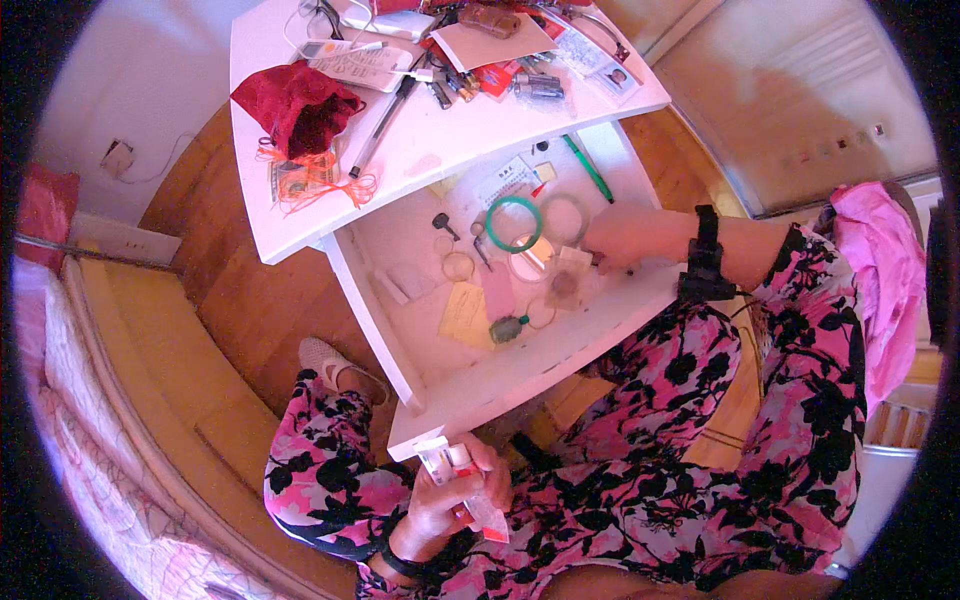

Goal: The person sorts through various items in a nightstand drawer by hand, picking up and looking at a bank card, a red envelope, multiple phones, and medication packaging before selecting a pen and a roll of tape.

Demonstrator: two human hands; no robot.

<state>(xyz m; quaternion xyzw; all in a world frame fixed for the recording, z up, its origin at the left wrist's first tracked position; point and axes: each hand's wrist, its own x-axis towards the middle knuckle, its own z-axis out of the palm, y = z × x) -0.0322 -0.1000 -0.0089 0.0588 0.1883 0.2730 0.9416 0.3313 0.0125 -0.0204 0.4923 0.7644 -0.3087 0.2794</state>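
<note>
My left hand (455, 495) is closed around a small red-and-white packet (488, 520) and a white piece (436, 460), just outside the drawer's near left corner. My right hand (622, 240) reaches into the open white drawer (375, 325) at its right side. Its fingers are blurred and partly hidden, so whether they grip anything does not show. Close to it lie a pale ring-shaped bangle (567, 215), a green bangle (515, 200) and a round clear piece (563, 287). Also in the drawer are a green pen (590, 170), a yellow paper (464, 315) and a dark green rounded object (507, 328).
Above the drawer, the white tabletop (440, 150) carries a dark red pouch (297, 108), a black pen (385, 125), batteries (538, 86), cards and cables. A bed (110, 480) stands at left. Pink cloth (880, 270) hangs at right.
</note>
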